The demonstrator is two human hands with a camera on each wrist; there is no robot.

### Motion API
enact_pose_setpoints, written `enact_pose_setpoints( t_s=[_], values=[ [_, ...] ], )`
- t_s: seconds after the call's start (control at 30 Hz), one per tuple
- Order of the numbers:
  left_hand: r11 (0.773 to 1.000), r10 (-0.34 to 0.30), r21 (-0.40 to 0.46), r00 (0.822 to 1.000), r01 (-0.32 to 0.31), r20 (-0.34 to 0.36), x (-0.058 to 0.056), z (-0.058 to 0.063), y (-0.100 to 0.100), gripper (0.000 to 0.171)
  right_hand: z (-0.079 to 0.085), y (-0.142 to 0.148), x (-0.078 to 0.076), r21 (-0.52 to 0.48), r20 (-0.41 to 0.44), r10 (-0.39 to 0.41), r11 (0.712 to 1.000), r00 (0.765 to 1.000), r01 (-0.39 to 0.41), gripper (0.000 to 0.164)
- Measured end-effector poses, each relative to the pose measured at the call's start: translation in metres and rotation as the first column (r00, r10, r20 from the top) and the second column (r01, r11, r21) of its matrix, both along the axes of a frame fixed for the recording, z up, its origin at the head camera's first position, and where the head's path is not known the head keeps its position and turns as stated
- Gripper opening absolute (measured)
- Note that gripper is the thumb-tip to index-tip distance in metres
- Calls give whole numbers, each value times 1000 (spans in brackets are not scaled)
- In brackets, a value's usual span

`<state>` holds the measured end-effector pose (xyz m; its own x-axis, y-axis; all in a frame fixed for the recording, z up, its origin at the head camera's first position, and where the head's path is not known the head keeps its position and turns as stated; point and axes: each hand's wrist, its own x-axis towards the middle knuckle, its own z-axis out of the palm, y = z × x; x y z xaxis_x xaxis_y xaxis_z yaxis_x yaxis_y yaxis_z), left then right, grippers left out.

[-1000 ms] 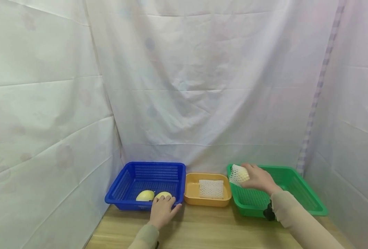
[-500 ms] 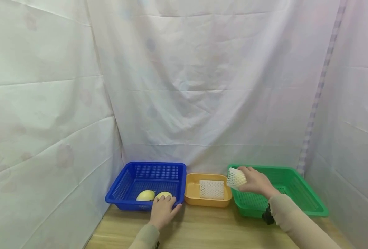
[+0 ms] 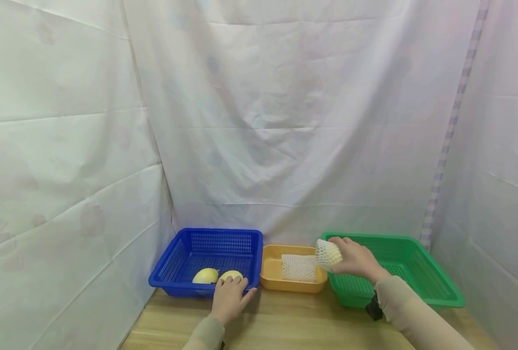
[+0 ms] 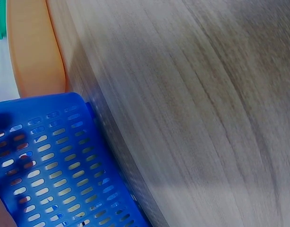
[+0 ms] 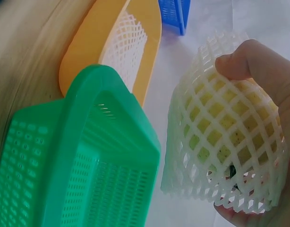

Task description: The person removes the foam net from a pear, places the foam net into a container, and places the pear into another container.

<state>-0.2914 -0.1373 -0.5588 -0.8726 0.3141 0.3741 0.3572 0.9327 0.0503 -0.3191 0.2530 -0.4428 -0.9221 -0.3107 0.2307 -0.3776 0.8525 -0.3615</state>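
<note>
My right hand (image 3: 356,258) holds a yellow-green speckled pear (image 5: 225,127) in a white foam net sleeve (image 3: 326,253), its thumb pressing on the mesh. The hand is above the left edge of the green basket (image 3: 449,287), beside the orange tray (image 3: 269,279). My left hand (image 3: 229,297) rests over the near rim of the blue basket (image 3: 162,279), thumb spread to the side. Its fingertips lie at a yellow pear (image 3: 231,274) and partly hide it; whether they touch is unclear. Another yellow pear (image 3: 205,275) lies to its left in that basket.
A flat white foam net (image 3: 298,267) lies in the orange tray between the two baskets. All three containers stand on a wooden table (image 3: 294,321). White cloth (image 3: 259,121) hangs behind and on both sides.
My right hand has moved left and slightly down with the netted pear, from over the green basket toward the orange tray. The left hand has stayed in place.
</note>
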Motion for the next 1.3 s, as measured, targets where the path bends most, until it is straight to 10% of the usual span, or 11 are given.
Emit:
enact_pose_setpoints(
  t_s=[0.6,1.3],
  values=[
    [1000,10,18,1000,-9,-14,0,1,4,37,0,-13,3,29,-6,24,999,1000,-24,80],
    [1000,17,16,1000,-17,-24,-2,-3,0,51,-11,-36,8,14,11,62,998,998,-62,82]
  ],
)
